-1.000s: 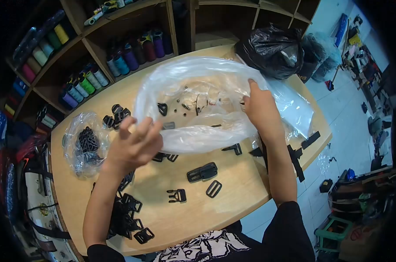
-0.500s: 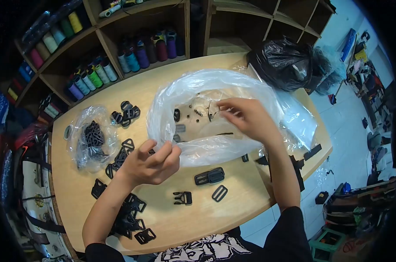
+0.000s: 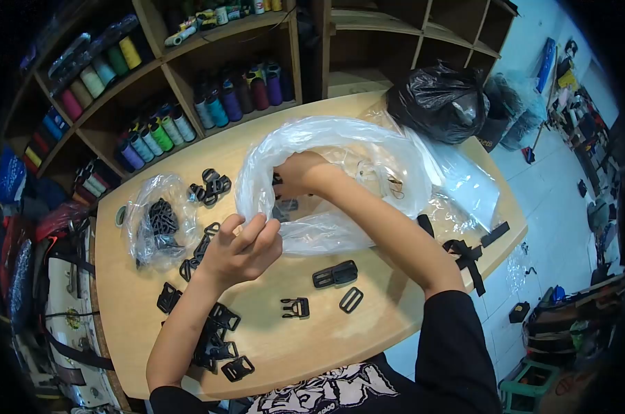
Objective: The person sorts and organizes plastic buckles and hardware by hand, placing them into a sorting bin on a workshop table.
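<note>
A clear plastic bag (image 3: pixel 333 238) lies on the table with its rim rolled out into a wide ring. My left hand (image 3: pixel 242 252) is closed on the near left part of that rim, fingers curled. My right hand (image 3: pixel 300 174) reaches into the bag at its left side; its fingertips are hidden, so their grip cannot be made out. Close to them are dark plastic pieces (image 3: pixel 285 207) on the bag's floor. Towards the right inside the bag lies a thin dark loop (image 3: pixel 396 188). In front of the bag are a black side-release buckle (image 3: pixel 334 274), a buckle prong half (image 3: pixel 295 308) and a strap slider (image 3: pixel 351 300).
Black buckle parts (image 3: pixel 219 338) pile up by my left forearm. A smaller clear bag of black rings (image 3: pixel 163 219) sits at the left. Behind the table stand shelves with thread spools (image 3: pixel 231 100). A black garbage bag (image 3: pixel 437 103) occupies the back right corner; black straps (image 3: pixel 466 257) lie at the right edge.
My right hand has moved left inside the bag, from the small items in its middle to its left side. My left hand stays at the rim. The view has shifted slightly.
</note>
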Available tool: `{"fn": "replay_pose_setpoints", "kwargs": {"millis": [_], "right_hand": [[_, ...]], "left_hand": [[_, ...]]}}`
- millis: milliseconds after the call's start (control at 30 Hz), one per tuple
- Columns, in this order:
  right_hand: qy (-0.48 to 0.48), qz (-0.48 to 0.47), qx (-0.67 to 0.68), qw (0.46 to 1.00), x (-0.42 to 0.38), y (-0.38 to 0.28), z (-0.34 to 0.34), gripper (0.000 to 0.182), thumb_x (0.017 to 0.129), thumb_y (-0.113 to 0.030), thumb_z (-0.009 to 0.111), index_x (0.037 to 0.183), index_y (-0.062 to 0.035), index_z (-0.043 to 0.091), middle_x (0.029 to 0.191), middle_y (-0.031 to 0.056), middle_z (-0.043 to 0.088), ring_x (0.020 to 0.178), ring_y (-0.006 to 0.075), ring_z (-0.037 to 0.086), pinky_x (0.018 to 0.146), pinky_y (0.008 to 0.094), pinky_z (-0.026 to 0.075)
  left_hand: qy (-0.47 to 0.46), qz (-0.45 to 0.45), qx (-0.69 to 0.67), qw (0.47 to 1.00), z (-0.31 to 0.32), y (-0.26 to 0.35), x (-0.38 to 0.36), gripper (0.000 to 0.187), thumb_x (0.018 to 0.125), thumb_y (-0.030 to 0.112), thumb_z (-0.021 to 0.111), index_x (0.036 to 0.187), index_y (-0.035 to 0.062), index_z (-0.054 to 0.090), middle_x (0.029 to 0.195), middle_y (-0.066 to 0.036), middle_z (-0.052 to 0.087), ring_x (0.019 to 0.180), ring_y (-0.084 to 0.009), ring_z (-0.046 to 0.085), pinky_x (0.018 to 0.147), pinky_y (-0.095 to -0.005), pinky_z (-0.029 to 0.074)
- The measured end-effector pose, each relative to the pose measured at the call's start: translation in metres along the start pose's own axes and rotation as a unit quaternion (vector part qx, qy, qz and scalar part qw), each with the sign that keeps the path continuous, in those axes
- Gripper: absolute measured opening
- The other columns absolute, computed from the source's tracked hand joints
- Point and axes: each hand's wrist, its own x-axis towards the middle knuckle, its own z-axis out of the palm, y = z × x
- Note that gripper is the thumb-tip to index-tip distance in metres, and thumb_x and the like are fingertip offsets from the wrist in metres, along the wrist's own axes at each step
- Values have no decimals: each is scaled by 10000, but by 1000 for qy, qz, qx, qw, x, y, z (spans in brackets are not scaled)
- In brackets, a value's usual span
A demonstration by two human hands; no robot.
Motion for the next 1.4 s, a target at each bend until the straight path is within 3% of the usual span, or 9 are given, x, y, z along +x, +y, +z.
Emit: {"fn": "replay_pose_setpoints", "kwargs": {"millis": [67,300,567,733,800,867,1000,1200,1400], "right_hand": [[-68,55,-34,996,-3,-17,-16,348,791,-301,697,1084,-115,717,1080,144,701,1027,315,664,909,404,518],[17,108,6,994,6,-34,8,266,748,-98,707,1005,-35,737,1069,169,703,1009,296,678,861,369,545],[91,174,23,980,21,-34,31,252,757,-94,716,1003,-41,736,1102,167,694,1136,272,624,911,323,522],[45,55,-43,997,37,3,26,305,754,-140,681,1028,-8,708,979,202,704,965,329,682,845,390,540],[38,117,58,991,23,13,1,301,764,-154,651,1017,2,702,931,199,709,916,339,686,819,409,540],[23,82,-5,996,6,26,-19,274,778,-142,635,992,19,691,926,186,712,833,300,707,765,391,552],[62,100,191,974,-44,32,-47,170,865,-90,602,948,46,660,828,141,707,675,189,713,647,320,559],[67,146,273,948,-66,51,-50,178,860,-120,635,934,33,687,686,124,691,660,195,686,656,335,535],[160,133,278,938,-75,50,-42,215,847,-136,677,1012,-1,700,738,116,702,650,177,662,661,323,520]], "left_hand": [[8,4,-1,1000,0,-1,2,73,735,157,689,751,155,618,1076,4,579,1071,-174,511,872,-359,399],[-25,-10,1,1000,-7,-8,4,118,737,119,682,831,133,614,1096,-24,589,1082,-190,537,892,-377,398],[-21,-31,-29,999,-2,-10,-2,233,678,83,700,891,95,606,1117,-64,593,1089,-241,541,862,-405,433],[-31,-34,-24,999,-1,-14,-6,238,674,69,692,896,89,607,1124,-69,593,1094,-239,543,878,-409,422],[-45,-38,-2,998,-1,-18,-5,112,743,117,687,825,113,611,1121,-35,581,1091,-200,536,905,-386,379],[-42,-46,3,998,4,-21,-6,114,740,115,687,822,113,608,1119,-34,580,1090,-198,537,908,-386,376],[-43,-50,8,998,17,-28,0,116,731,126,674,827,98,615,1143,-55,578,1105,-210,533,922,-388,379],[-65,-29,37,997,45,-47,13,72,749,128,652,800,93,615,1057,-49,569,1107,-198,533,934,-392,381],[-152,-157,48,975,73,-65,36,78,787,120,619,846,70,625,1044,-118,566,1005,-255,607,769,-337,496]]}}
